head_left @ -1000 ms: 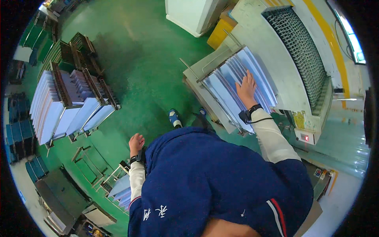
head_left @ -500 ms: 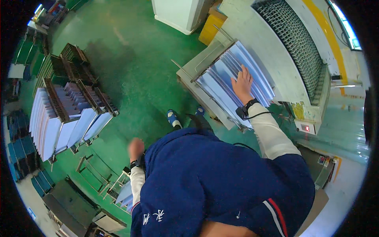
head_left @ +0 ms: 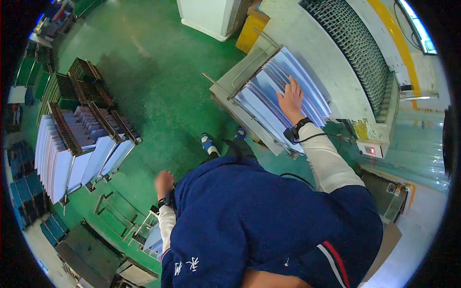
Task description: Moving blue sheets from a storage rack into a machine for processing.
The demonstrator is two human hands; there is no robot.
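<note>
Stands on a wide green floor (head_left: 158,91). Faces, ahead and to the right, a big pale machine (head_left: 307,29) with a curved band of metal mesh (head_left: 353,53). Has well off to the left a dark metal rack (head_left: 72,139) loaded with upright pale sheets. Has farther ahead a white cabinet (head_left: 204,17). Has closer by, just beside the machine, a pale bench (head_left: 240,72) bearing a metal frame packed with bluish sheets (head_left: 261,98), set on edge in a leaning row. Wears a navy top (head_left: 269,211) with white sleeves. Has beyond the bench a yellow box (head_left: 251,34), near the cabinet. Wears blue-and-white shoes (head_left: 206,141).

Lays the right hand (head_left: 291,100) over the upper edges of the bluish sheets, with the grip released, fingers apart and slightly bent. Hangs the left hand (head_left: 164,183) low above the floor, well apart from the bench; cannot say, for blur, whether with a loose or clenched grip. Wears black wristbands (head_left: 290,136), with a thin dark cable at the right one. Has, below the mesh, a small red display (head_left: 370,150).
</note>
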